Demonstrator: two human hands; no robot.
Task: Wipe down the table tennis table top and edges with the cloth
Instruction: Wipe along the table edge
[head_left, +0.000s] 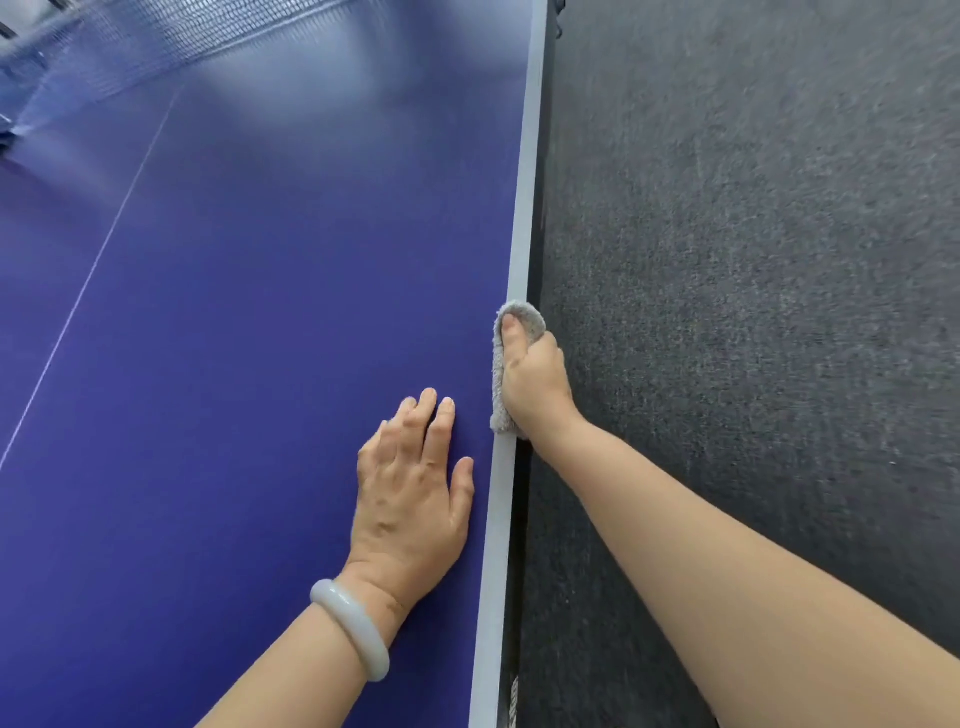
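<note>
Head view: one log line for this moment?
right hand grips cloth on edge | left hand flat on top | stage: edge wipe

No word, number or brand can be read anywhere in the view. The only trace of writing is a short run of pale lettering (514, 693) on the dark side face of the table tennis table (260, 364), at the bottom of the frame just right of the grey edge strip (497, 545). It runs along the edge, is partly cut off by the frame's lower border, and is too small and blurred for even a single letter to be made out.
</note>
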